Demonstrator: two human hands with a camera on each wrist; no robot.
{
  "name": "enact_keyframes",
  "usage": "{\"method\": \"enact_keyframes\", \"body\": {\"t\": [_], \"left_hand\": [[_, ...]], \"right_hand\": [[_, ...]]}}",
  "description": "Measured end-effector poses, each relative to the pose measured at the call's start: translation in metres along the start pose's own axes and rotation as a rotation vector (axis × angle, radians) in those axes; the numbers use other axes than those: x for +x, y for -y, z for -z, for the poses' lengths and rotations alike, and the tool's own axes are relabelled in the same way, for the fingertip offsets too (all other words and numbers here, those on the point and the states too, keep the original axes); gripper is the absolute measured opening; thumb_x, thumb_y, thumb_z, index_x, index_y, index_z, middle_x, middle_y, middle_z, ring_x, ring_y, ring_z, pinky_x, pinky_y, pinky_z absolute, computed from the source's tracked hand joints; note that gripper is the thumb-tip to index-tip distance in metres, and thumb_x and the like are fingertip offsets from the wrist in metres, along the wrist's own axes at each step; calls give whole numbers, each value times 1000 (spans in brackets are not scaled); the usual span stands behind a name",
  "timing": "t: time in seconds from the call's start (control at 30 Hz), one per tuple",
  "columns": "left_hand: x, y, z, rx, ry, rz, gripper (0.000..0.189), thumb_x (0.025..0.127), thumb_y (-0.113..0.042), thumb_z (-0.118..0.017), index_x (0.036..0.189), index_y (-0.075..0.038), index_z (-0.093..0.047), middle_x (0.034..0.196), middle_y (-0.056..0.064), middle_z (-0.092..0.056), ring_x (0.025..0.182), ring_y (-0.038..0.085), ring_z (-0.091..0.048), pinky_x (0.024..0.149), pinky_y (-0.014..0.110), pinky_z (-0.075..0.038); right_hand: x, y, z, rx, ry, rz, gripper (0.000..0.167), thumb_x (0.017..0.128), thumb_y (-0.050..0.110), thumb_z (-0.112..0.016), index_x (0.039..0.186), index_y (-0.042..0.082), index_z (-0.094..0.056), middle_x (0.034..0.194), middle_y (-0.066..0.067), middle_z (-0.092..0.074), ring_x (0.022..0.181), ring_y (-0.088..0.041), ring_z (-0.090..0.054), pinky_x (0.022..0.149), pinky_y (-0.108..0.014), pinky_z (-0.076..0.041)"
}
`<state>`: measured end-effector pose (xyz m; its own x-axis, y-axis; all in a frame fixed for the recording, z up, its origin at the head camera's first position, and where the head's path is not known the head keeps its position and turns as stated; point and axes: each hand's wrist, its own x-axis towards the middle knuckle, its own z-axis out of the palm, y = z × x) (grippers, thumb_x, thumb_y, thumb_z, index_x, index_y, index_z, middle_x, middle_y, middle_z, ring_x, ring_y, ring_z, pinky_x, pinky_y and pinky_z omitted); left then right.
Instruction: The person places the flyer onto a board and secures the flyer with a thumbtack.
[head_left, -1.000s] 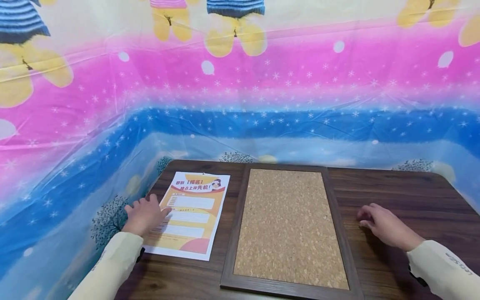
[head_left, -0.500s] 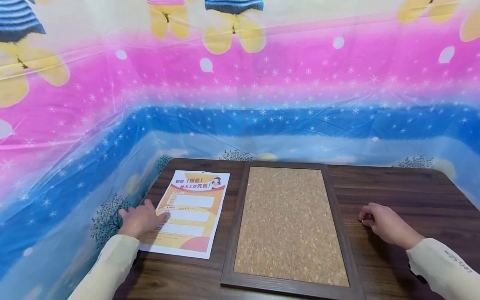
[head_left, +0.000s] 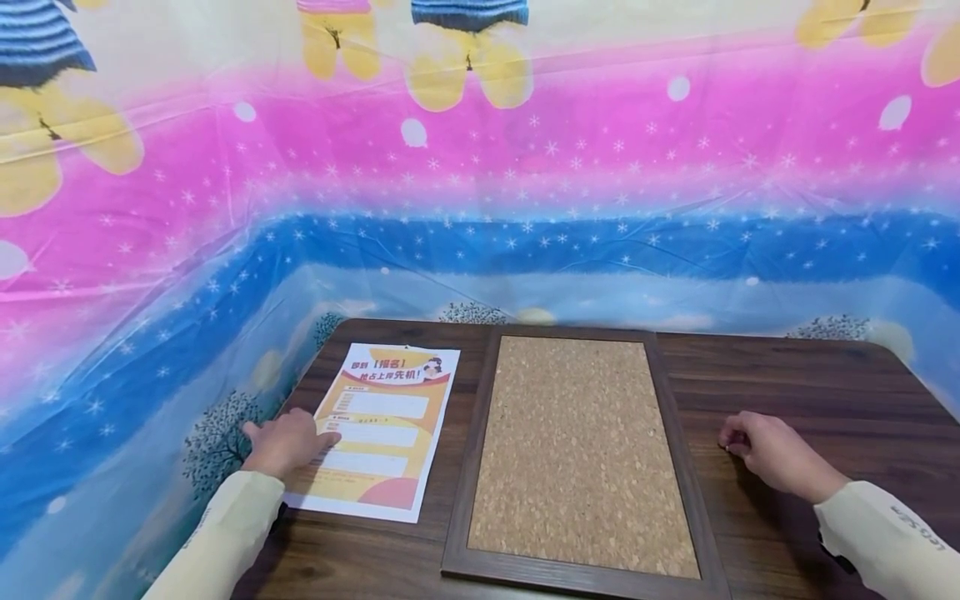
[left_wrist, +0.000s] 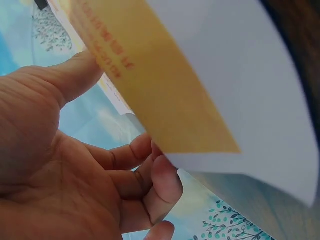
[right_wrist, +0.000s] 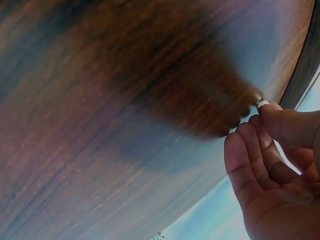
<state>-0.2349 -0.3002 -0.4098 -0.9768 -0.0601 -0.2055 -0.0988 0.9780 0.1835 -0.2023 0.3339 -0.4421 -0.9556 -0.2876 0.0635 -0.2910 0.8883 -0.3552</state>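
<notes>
A printed yellow, orange and white poster (head_left: 390,417) lies at the left of the table. My left hand (head_left: 285,442) is at its left edge, the thumb over the sheet. In the left wrist view, the curled fingers (left_wrist: 165,180) meet the underside of the poster's edge (left_wrist: 200,120), which bends up. A cork board (head_left: 577,450) in a brown frame lies to the poster's right. Beyond the board, my right hand (head_left: 780,450) rests at the table with loosely curled fingers, thumb near the fingertips (right_wrist: 235,145). A pale spot shows at the thumb tip; no held object can be made out.
The dark wooden table (head_left: 810,383) has rounded far corners. Behind it and to the left hangs a pink, blue and cream patterned cloth (head_left: 570,242). A small dark spot (head_left: 407,347) sits at the poster's top edge.
My left hand has drawn slightly back along the poster's left edge, and its spread fingers have curled down. The right hand, poster and cork board stay put.
</notes>
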Motion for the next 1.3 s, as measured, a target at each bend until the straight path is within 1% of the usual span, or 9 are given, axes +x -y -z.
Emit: {"method": "enact_keyframes", "body": {"t": [0.13, 0.23, 0.57, 0.73, 0.83, 0.97, 1.1, 1.2, 1.3], "left_hand": [[0, 1, 0, -16, 11, 12, 56, 87, -51, -61, 90, 4, -64, 72, 11, -56, 82, 40, -58, 89, 76, -7], [0, 2, 0, -32, 8, 20, 57, 87, -51, -62, 94, 5, -64, 71, 10, -56, 81, 38, -58, 89, 75, -8], [-3, 5, -1, -93, 29, 21, 46, 91, -45, -59, 89, 1, -64, 66, 10, -52, 73, 29, -54, 88, 72, -12], [0, 4, -2, -61, 41, 22, 28, 96, -25, -55, 82, -2, -62, 67, 11, -52, 71, 28, -52, 90, 71, -12], [0, 3, -2, -31, 53, 20, 19, 93, -9, -52, 78, -2, -62, 66, 10, -52, 68, 27, -50, 88, 67, -16], [-1, 3, -3, -14, 51, 21, 18, 89, -1, -51, 72, -4, -59, 65, 11, -52, 65, 27, -47, 83, 61, -20], [-2, 2, -2, -18, 5, 9, 12, 88, -1, -53, 89, 9, -59, 77, 17, -55, 70, 30, -50, 82, 55, -32], [-3, 1, -1, -63, -20, 6, 32, 93, -3, -47, 117, 18, -46, 96, 27, -55, 79, 34, -54, 76, 49, -43], [-4, -1, 1, -105, -37, 1, 41, 97, -5, -42, 131, 16, -32, 110, 33, -51, 87, 36, -57, 72, 49, -46]], "right_hand": [[0, 0, 1, 4, 17, -5, 18, 81, -9, -64, 80, 8, -62, 76, 2, -55, 67, -12, -50, 57, -33, -43], [0, 0, 2, 6, 24, -11, 15, 82, -9, -64, 80, 6, -62, 75, 2, -56, 66, -12, -49, 58, -34, -43], [1, 1, 4, -12, 19, 7, 13, 81, -9, -65, 80, 4, -63, 75, 3, -56, 65, -12, -49, 57, -34, -43], [1, 1, 4, -17, 26, -4, 15, 81, -8, -65, 80, 7, -63, 74, 3, -56, 65, -11, -50, 56, -33, -44], [2, 1, 5, -18, 35, -14, 16, 82, -8, -64, 80, 8, -63, 74, 2, -57, 65, -11, -51, 56, -33, -44], [2, 1, 6, -12, 36, -8, 15, 82, -8, -64, 80, 7, -63, 74, 2, -57, 65, -12, -51, 56, -33, -44], [1, 0, 6, -11, 18, -2, 16, 82, -7, -65, 81, 8, -63, 74, 3, -57, 65, -11, -51, 56, -33, -44], [1, 0, 8, -11, -14, -12, 16, 83, -7, -64, 82, 9, -63, 75, 2, -58, 64, -12, -50, 54, -32, -43], [2, 0, 10, -5, -57, -20, 15, 83, -8, -62, 84, 7, -63, 76, 0, -59, 63, -12, -49, 52, -30, -41]]}}
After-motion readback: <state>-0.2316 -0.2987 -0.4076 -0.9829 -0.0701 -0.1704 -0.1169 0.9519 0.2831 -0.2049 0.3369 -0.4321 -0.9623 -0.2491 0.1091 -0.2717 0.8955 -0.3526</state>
